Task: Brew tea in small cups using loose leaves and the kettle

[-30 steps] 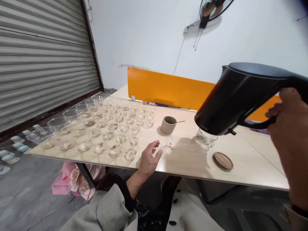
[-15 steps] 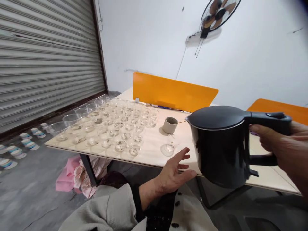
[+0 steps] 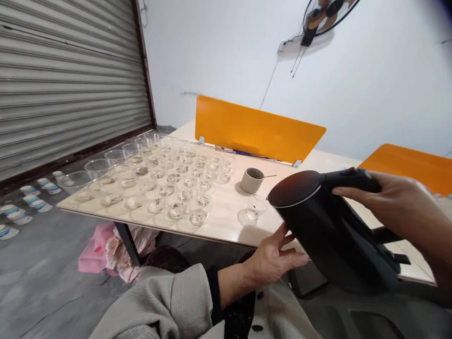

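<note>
My right hand (image 3: 406, 202) is wrapped round the handle of a black electric kettle (image 3: 328, 230), which tilts with its spout toward the left, over the table's front edge. Beside the kettle's lower left side, my left hand (image 3: 273, 256) has its fingers apart; whether the fingertips touch the kettle is hard to tell. A single clear plastic cup (image 3: 251, 214) stands just left of the spout. Behind it is a grey-white ceramic pot (image 3: 252, 180) with a thin stick leaning over its rim. No liquid is seen coming out of the kettle.
Many clear cups (image 3: 176, 188) with small dark bits inside stand in rows on the left of the pale table (image 3: 226, 226). An orange divider (image 3: 257, 129) rises behind. White tubs (image 3: 37, 203) and pink cloth (image 3: 93, 254) lie on the floor.
The kettle has gone from level to tilted, its spout dipping and its base swinging right. My left hand has moved slightly right, closer to it. The view has shifted a little.
</note>
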Demonstrator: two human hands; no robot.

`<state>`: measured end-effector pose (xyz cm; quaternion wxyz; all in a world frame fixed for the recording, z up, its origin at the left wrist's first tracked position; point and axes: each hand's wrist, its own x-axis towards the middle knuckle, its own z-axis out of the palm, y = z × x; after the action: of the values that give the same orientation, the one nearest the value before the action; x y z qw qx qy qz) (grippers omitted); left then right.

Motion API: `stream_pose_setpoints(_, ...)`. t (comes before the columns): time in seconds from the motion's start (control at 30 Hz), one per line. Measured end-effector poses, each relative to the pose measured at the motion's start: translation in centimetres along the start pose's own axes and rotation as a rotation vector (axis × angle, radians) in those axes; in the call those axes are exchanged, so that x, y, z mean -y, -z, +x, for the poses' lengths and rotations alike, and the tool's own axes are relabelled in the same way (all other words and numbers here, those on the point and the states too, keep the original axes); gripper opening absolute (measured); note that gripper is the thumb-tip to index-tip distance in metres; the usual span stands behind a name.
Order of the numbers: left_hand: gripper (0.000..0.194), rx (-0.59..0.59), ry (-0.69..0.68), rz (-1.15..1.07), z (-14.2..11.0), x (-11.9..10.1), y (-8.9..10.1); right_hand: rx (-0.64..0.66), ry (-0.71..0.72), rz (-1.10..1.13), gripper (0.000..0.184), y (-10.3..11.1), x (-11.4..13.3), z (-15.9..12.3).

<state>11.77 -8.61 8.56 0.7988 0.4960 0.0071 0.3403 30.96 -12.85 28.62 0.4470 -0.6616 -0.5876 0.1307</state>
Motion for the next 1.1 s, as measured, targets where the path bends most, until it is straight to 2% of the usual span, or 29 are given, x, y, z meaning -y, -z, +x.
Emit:
stream_pose_setpoints(0.1, 0.092, 0.026, 0.014, -0.025, 0.1, 0.1, 0.1, -0.129, 0.171, -0.372, 0.015, -0.2, -0.4, 1.3)
stream_pose_setpoints(0.2, 0.089, 0.056, -0.005, -0.048, 0.2, 0.2, 0.2, -0.117, 0.276, -0.459, 0.018, -0.5, -0.4, 2.2)
stream_pose_setpoints(0.3, 0.085, 0.07, -0.03, -0.08, 0.3, 0.3, 0.3, -0.1, 0.266, -0.533, 0.017, -0.7, -0.7, 3.0)
stream_pose_setpoints(0.53, 0.08, 0.043, -0.015, -0.165, 0.5, 1.1, 0.6, -0.023, 0.188, -0.448, 0.022, -1.1, -1.6, 4.2)
stream_pose_setpoints(0.83, 0.076, 0.015, 0.026, -0.203, 0.7, 1.0, 0.8, -0.06, 0.142, -0.6, 0.019, -1.1, -2.2, 4.8)
stream_pose_setpoints(0.97, 0.074, 0.001, 0.022, -0.228, 1.0, 1.7, 1.0, -0.069, 0.109, -0.659, 0.023, -1.4, -2.0, 5.0)
stream_pose_setpoints(1.1, 0.076, -0.013, 0.012, -0.235, 1.5, 2.6, 1.2, -0.055, 0.153, -0.72, 0.021, -1.7, -1.8, 5.1)
